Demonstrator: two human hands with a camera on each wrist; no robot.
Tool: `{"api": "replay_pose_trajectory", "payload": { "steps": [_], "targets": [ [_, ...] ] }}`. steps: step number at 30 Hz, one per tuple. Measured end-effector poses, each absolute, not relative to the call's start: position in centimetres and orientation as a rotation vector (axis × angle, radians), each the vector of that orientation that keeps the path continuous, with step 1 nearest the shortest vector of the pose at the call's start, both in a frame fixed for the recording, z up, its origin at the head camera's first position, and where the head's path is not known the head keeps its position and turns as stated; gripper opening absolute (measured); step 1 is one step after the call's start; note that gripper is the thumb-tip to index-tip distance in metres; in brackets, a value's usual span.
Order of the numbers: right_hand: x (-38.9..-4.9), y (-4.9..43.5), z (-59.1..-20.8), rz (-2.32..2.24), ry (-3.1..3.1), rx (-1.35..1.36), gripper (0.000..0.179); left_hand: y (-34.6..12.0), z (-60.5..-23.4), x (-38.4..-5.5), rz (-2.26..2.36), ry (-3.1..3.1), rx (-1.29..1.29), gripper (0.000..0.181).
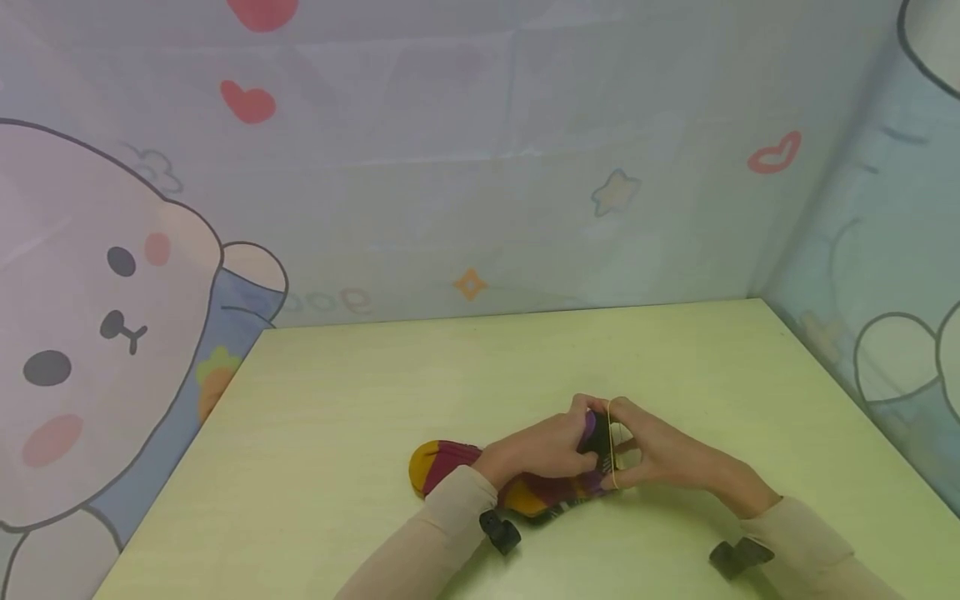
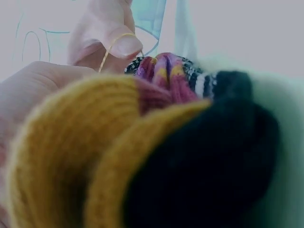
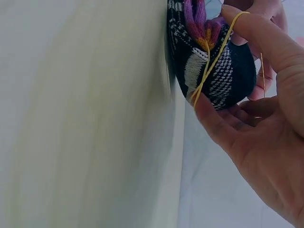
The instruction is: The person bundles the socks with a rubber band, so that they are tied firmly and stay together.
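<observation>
A bundle of socks, maroon and mustard with dark patterned parts, lies at an angle low over the table. My left hand grips it near the right end, thumb in front and fingers behind. A thin yellow rubber band is stretched over that end by my right hand, looped over its fingers and thumb. In the right wrist view the band crosses the dark-and-white knit, its strands meeting near a fingertip. Mustard sock fabric fills the left wrist view's foreground and covers part of the left hand.
Both hands work over a pale yellow table. Its back edge meets a printed cloth wall with a cartoon bear, hearts and stars. Another cloth wall stands along the right side. A small black camera mount sits at each wrist.
</observation>
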State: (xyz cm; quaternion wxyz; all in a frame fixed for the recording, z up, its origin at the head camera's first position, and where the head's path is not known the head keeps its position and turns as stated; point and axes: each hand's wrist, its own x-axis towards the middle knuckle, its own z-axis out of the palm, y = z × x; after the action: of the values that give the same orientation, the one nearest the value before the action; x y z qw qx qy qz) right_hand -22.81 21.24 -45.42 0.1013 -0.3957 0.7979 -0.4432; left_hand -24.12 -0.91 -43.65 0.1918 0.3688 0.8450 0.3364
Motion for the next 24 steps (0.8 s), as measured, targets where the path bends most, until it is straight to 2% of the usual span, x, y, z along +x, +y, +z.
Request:
{"api": "replay_pose_trajectory", "payload": {
  "steps": [6,15,21,24],
  "targets": [
    [-22.62,21.33,-45.28,-1.266,2.368,-1.136,0.095,-0.81,-43.58,-24.03,0.930,2.373,1.028,0.063],
    [-22.47,21.16,-45.04,-1.180,2.470,-1.167,0.099,-0.83,-43.71,-23.98,0.955,2.366,1.041,0.066],
    [-22.60,21.26,-45.30,-1.114,2.578,-1.227,0.102,-0.87,-43.81,-23.90,1.024,2.313,1.018,0.078],
    [-22.70,21.27,-45.46,-1.100,2.642,-1.257,0.095,-1.00,-43.97,-23.94,1.070,2.272,1.033,0.081]
  ]
}}
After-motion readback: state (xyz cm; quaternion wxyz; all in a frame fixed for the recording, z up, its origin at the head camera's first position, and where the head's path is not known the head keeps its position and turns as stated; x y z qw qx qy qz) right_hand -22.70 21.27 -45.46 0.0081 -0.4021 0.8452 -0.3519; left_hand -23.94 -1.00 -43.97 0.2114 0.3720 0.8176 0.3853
